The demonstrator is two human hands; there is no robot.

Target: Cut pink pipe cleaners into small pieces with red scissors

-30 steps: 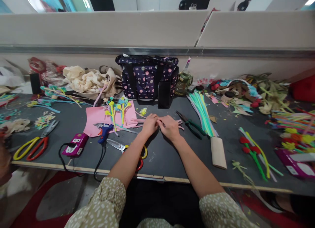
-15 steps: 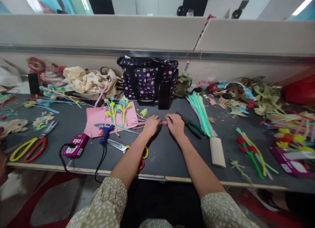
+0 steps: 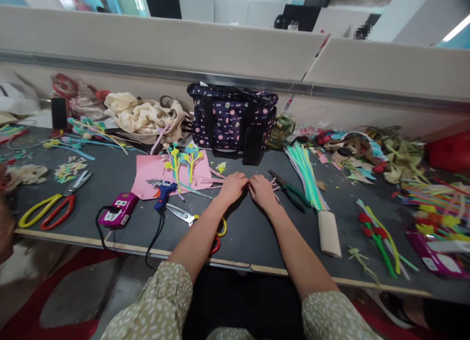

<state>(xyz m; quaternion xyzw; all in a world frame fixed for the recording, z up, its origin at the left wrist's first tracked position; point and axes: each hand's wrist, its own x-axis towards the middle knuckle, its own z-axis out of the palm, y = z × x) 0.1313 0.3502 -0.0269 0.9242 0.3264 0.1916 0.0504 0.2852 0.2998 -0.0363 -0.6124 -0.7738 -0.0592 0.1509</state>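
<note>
My left hand point(image 3: 235, 187) and my right hand point(image 3: 260, 190) meet at the middle of the dark table, fingers closed on pink pipe cleaners point(image 3: 216, 182). The pink stems stick out past both hands; the part between my fingertips is hidden. Beyond my left hand lie a pink sheet point(image 3: 147, 171) with yellow and blue pipe-cleaner flowers point(image 3: 176, 170), and a blue glue gun point(image 3: 162, 194). Scissors point(image 3: 180, 214) rest partly under my left forearm. Green-handled pliers point(image 3: 295, 197) lie just right of my right hand, beside a bundle of green and lilac pipe cleaners point(image 3: 306, 173).
A dotted bag point(image 3: 223, 120) stands at the back with a phone point(image 3: 253, 147) against it. Left are a purple box point(image 3: 122, 210) with a cord and more scissors point(image 3: 62, 205). Right are a pale block point(image 3: 329, 235) and red flowers point(image 3: 374, 230). Part of another person point(image 3: 5, 225) shows at the left edge.
My hands have come together, and pink stems now show beyond my right hand as well. The whole view has shifted and tilted slightly.
</note>
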